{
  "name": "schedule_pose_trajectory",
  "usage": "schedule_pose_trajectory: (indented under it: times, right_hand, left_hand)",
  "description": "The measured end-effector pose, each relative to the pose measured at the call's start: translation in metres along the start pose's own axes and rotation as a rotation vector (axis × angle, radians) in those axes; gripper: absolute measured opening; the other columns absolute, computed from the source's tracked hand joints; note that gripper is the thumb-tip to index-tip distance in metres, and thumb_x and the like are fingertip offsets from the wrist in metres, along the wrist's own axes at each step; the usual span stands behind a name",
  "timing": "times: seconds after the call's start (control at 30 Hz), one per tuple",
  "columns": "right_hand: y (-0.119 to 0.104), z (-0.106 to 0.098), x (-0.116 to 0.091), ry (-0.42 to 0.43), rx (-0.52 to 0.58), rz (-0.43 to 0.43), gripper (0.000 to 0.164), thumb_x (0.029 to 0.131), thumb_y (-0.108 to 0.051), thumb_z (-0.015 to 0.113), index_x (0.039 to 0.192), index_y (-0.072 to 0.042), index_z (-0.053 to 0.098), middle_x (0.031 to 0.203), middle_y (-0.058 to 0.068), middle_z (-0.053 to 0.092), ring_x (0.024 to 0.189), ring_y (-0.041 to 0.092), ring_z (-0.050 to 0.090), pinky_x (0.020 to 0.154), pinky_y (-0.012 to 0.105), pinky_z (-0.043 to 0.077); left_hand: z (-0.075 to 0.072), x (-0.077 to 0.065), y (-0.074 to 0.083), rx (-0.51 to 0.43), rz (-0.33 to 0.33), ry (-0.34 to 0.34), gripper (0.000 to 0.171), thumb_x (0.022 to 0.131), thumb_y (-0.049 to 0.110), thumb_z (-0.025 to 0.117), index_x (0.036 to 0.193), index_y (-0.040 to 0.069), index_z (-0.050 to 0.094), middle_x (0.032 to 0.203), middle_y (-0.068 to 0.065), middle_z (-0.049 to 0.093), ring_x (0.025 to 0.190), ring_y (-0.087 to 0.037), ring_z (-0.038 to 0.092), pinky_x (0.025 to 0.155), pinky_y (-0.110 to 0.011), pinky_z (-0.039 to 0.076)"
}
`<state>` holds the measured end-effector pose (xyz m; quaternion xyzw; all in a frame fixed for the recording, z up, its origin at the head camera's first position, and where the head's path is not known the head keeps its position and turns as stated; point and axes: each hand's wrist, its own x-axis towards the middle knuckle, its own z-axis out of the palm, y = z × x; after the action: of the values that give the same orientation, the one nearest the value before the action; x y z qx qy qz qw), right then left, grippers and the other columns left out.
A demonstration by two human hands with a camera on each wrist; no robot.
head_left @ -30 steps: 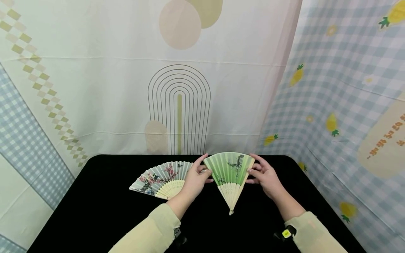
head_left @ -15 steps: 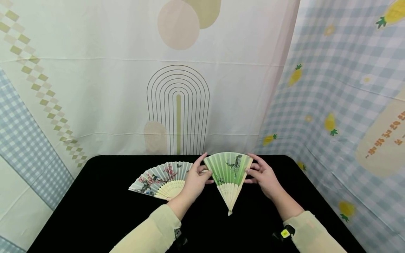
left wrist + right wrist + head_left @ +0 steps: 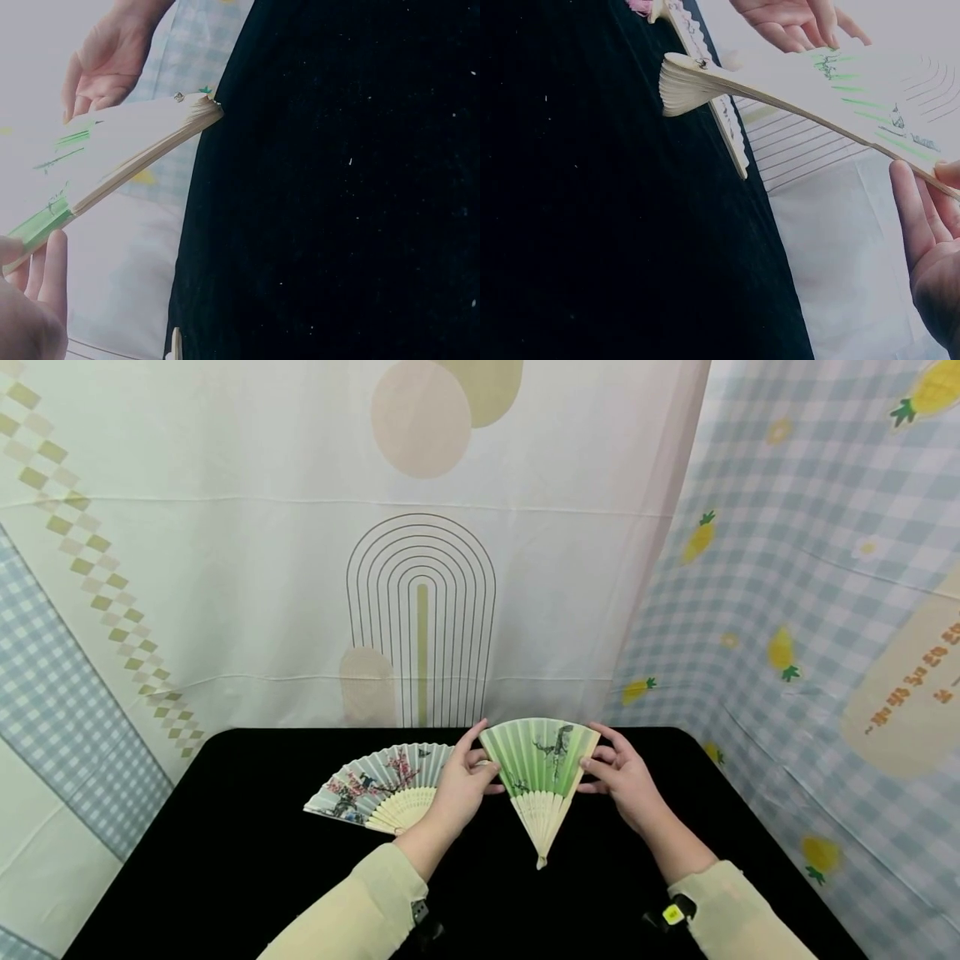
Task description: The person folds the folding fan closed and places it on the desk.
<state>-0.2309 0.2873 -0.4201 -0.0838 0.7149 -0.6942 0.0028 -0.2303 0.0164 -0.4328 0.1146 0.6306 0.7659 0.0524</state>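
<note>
A green folding fan [image 3: 534, 756] with a dark branch print is spread partway, its pale ribs meeting at the pivot end, which points toward me. My left hand [image 3: 463, 781] pinches its left edge between thumb and fingers. On the opposite edge, my right hand [image 3: 628, 779] pinches the outer rib. Both wrist views show the fan held up off the table, its rib ends [image 3: 682, 88] stacked at the pivot. A second folding fan [image 3: 378, 781], whitish with pink blossoms, lies spread on the table left of the green one; my left hand and forearm hide its right part.
The table has a black cloth [image 3: 240, 877]. A pale patterned curtain [image 3: 562, 610] hangs behind its far edge, and a blue checked curtain [image 3: 840, 693] stands along the right. A pink tassel [image 3: 639, 7] shows by the second fan in the right wrist view.
The green fan and both hands drift very slightly left in the head view, where the background also shifts a little. Both hands keep their hold on the fan's edges.
</note>
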Motion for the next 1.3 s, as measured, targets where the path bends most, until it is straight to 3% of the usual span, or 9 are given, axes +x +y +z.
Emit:
schedule_pose_trajectory:
  times: [0.27,0.53,0.83,1.03,1.3]
  right_hand:
    - [0.001,0.007,-0.002,0.018,-0.020,0.008,0.069,0.096,-0.003,0.062,0.155,-0.011,0.026,0.102,0.006,0.065,0.081,0.019,0.069,0.070,0.036,0.062]
    - [0.005,0.013,-0.005,0.015,-0.031,0.003,0.073,0.097,0.000,0.061,0.157,-0.009,0.020,0.107,0.012,0.063,0.084,0.017,0.067,0.073,0.035,0.060]
    - [0.012,0.019,-0.010,-0.013,-0.012,0.017,0.081,0.096,-0.001,0.062,0.160,-0.014,0.013,0.121,0.018,0.056,0.095,0.015,0.067,0.080,0.039,0.060]
    - [0.014,0.024,-0.012,-0.031,0.030,0.019,0.092,0.095,0.001,0.063,0.161,-0.023,0.004,0.138,0.029,0.050,0.092,0.018,0.070,0.078,0.039,0.060]
    - [0.015,0.027,-0.016,-0.061,0.070,0.054,0.095,0.096,0.000,0.062,0.160,-0.032,0.000,0.145,0.029,0.044,0.093,0.020,0.071,0.077,0.039,0.061]
  left_hand:
    - [-0.001,0.002,-0.008,-0.002,0.007,0.014,0.073,0.097,-0.004,0.055,0.156,0.030,0.030,0.119,-0.022,0.061,0.091,-0.025,0.067,0.078,-0.046,0.061]
    - [-0.002,0.004,-0.012,0.021,0.045,0.024,0.072,0.097,-0.004,0.055,0.156,0.028,0.031,0.118,-0.022,0.061,0.089,-0.022,0.067,0.075,-0.042,0.062]
    - [-0.002,0.006,-0.013,-0.003,0.043,0.037,0.073,0.095,-0.008,0.053,0.156,0.027,0.031,0.118,-0.022,0.061,0.089,-0.022,0.068,0.073,-0.039,0.062]
    - [0.000,0.006,-0.013,-0.006,0.045,0.052,0.074,0.095,-0.008,0.053,0.156,0.027,0.031,0.119,-0.021,0.062,0.093,-0.026,0.069,0.072,-0.039,0.062]
    - [0.001,0.007,-0.011,-0.035,0.042,0.054,0.073,0.095,-0.009,0.052,0.156,0.027,0.031,0.115,-0.020,0.062,0.091,-0.024,0.069,0.074,-0.042,0.062]
